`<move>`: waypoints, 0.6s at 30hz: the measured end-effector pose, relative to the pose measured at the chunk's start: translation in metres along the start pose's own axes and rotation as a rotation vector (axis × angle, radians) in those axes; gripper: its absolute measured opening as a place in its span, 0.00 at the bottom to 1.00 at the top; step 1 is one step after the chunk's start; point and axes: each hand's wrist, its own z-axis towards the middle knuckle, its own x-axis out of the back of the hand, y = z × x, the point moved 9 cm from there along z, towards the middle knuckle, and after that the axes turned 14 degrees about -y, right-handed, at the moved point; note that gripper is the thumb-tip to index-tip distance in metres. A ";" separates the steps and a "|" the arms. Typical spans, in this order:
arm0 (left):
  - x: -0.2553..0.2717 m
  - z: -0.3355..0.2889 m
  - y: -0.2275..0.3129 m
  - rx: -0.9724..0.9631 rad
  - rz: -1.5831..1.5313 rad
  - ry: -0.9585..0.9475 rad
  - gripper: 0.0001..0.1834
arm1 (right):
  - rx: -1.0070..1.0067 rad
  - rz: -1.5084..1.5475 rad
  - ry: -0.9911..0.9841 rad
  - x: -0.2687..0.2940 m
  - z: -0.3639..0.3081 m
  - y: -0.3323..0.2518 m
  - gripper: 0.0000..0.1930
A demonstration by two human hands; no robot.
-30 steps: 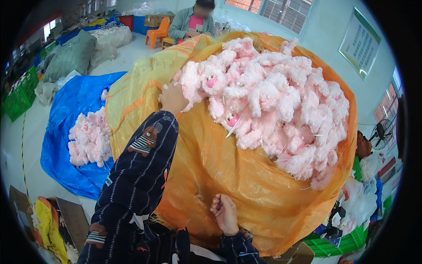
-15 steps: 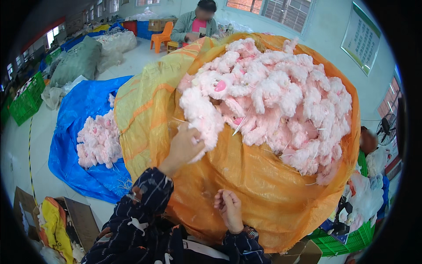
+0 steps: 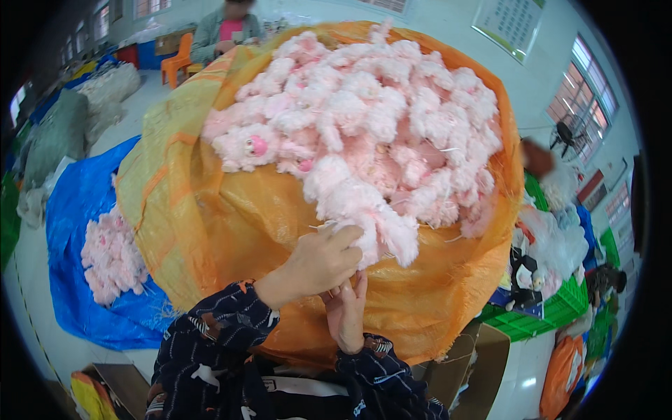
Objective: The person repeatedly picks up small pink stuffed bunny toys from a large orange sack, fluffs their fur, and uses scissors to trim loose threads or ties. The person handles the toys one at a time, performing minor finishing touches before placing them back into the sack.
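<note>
A big orange woven sack stands in front of me, heaped with fluffy pink plush toys. My left hand grips one pink plush toy that hangs over the sack's near rim. My right hand is just below it, fingers up against the underside of the same toy and my left hand. Both forearms wear dark patterned sleeves.
A blue tarp on the floor to the left holds a smaller pile of pink plush toys. A seated person is behind the sack near an orange chair. Green crates and bags crowd the right. Cardboard boxes sit at lower right.
My left hand has pulled a pink plush toy from the heap down over the near rim. My right hand has risen from the sack's side to meet it.
</note>
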 end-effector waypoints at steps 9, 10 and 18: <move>-0.034 0.035 -0.020 0.068 -0.372 -0.011 0.31 | 0.005 0.252 0.140 0.052 0.008 -0.011 0.21; -0.034 0.033 -0.019 0.064 -0.354 0.005 0.34 | -0.022 0.278 0.143 0.055 0.008 -0.007 0.21; -0.073 -0.012 -0.033 0.353 -0.933 0.044 0.36 | -0.036 0.361 0.090 0.047 0.026 -0.011 0.25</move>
